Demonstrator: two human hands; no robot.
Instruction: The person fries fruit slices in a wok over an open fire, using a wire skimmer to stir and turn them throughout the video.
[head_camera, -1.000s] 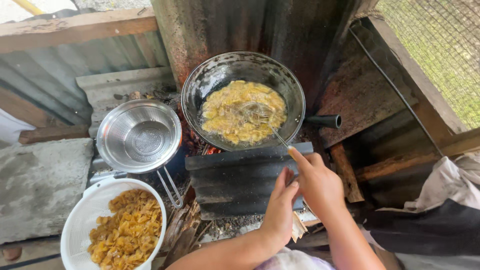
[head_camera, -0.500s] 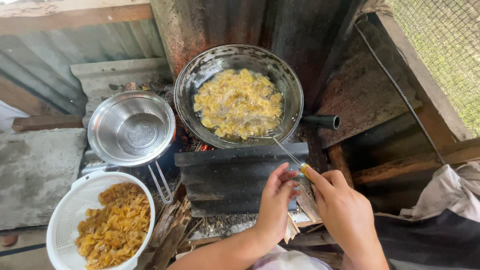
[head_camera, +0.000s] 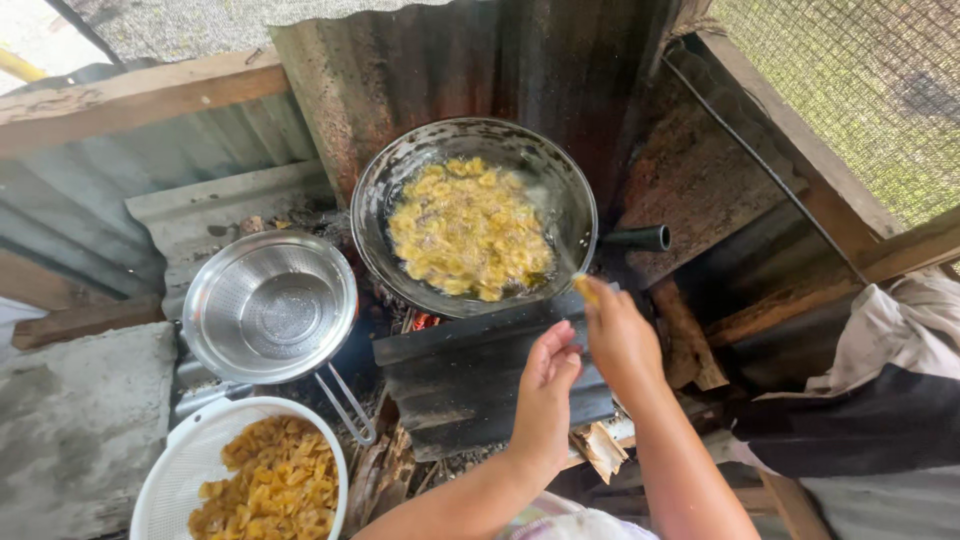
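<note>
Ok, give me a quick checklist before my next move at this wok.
1. Right hand gripping the thin utensil: ok.
2. Left hand open and holding nothing: ok.
3. Metal strainer beside the wok empty: ok.
4. White basket has room beside its fried chips: ok.
5. Frying chips cooked through: cannot tell.

stove: my dark corrugated sheet (head_camera: 480, 375) fronts the fire, wok (head_camera: 475, 215) sits just behind it
left of wok: steel strainer (head_camera: 268, 305)
below strainer: white basket (head_camera: 190, 470) of chips
</note>
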